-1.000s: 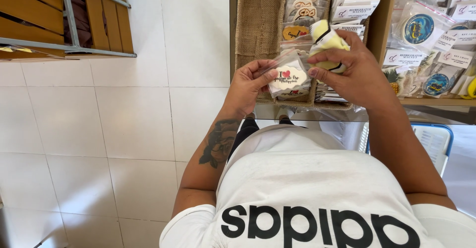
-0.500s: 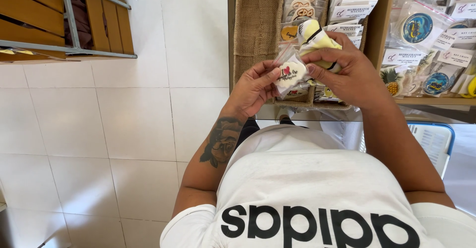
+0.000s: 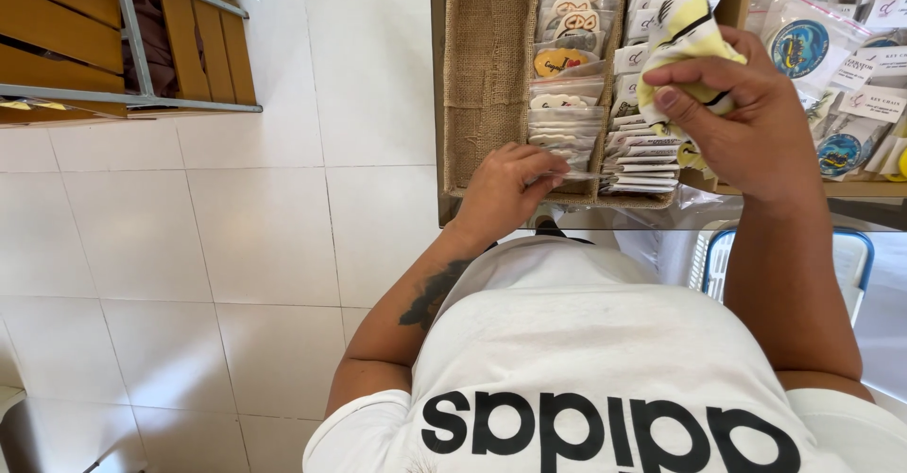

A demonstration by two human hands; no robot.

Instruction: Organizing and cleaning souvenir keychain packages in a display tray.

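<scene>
Left hand (image 3: 505,189) is reaching low, fingers pinching a clear packet (image 3: 576,176) at the burlap tray's (image 3: 487,67) front; raised right hand (image 3: 746,119) grips a yellow cloth (image 3: 685,43).

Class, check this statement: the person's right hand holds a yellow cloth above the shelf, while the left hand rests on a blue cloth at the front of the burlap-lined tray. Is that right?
Not quite. The head view shows the left hand at the front of the burlap-lined tray pinching a clear plastic packet, not resting on a blue cloth. The right hand does hold the yellow cloth.

Yellow-and-black cloth (image 3: 682,43), tan burlap tray (image 3: 487,67), white floor tiles (image 3: 236,237).
</scene>
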